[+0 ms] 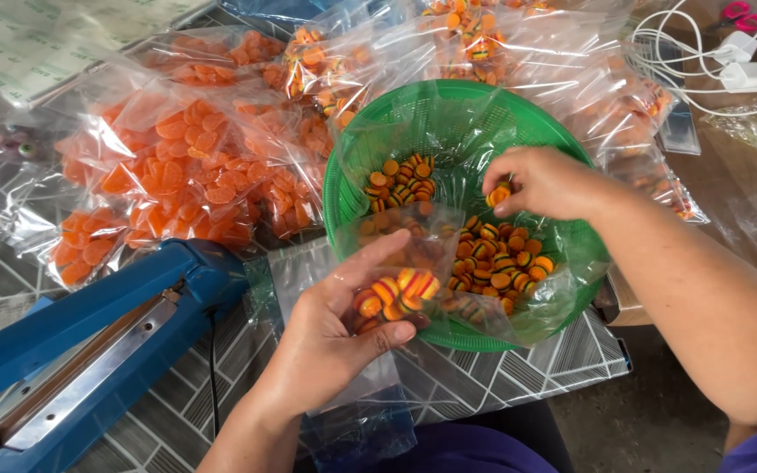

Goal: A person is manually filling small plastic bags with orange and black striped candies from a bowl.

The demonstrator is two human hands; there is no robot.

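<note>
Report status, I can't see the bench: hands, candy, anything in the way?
Left hand holds small clear bag open. Right hand pinches striped candies over green basket. Blue heat sealer left, clear.

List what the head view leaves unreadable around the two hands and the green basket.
- Small clear bag, head view: its lower part is hidden by the left hand.
- Right hand: pinched candies mostly covered by fingertips; count unclear.
- Green basket: floor hidden by its plastic liner and striped candies.
- Blue heat sealer: cut off at the left and bottom edges.
</note>
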